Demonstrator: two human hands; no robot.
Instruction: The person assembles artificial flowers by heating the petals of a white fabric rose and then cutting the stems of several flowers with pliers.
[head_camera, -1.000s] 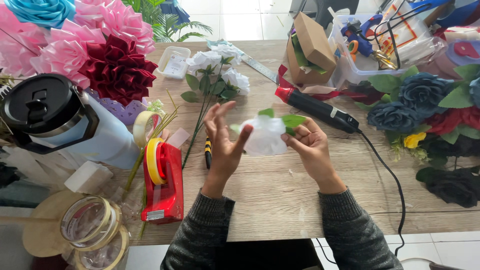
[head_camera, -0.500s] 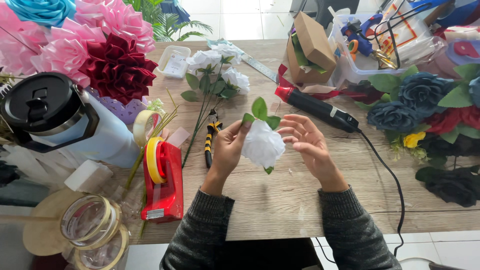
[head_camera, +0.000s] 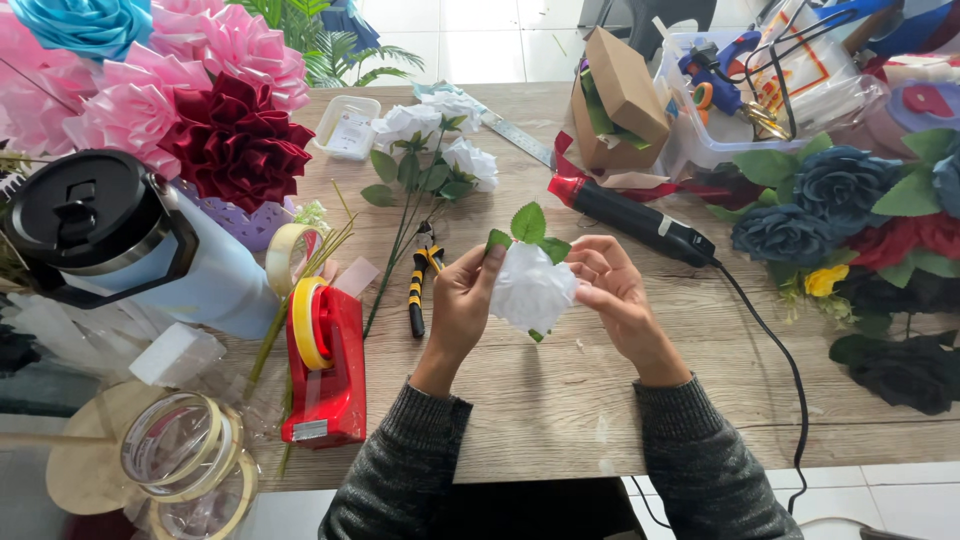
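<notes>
A white fabric rose (head_camera: 531, 291) with small green leaves (head_camera: 528, 223) at its top is held above the wooden table between both hands. My left hand (head_camera: 462, 305) grips its left side with thumb and fingers. My right hand (head_camera: 612, 290) pinches its right edge with the fingertips. Both arms wear dark grey knit sleeves. Several finished white roses on green stems (head_camera: 430, 145) lie on the table beyond the hands. Yellow-handled pliers (head_camera: 421, 284) lie just left of my left hand.
A black and red heat tool (head_camera: 632, 217) with a cord lies to the right. A red tape dispenser (head_camera: 322, 362), tape rolls (head_camera: 185, 462) and a black-lidded tumbler (head_camera: 110, 243) stand at left. Ribbon flowers (head_camera: 232, 135), a cardboard box (head_camera: 620, 100), a plastic bin (head_camera: 760, 95) and dark blue roses (head_camera: 845, 195) ring the table.
The white rose has been turned upright between the hands, its leaves now pointing up and away, and it has come a little closer to me.
</notes>
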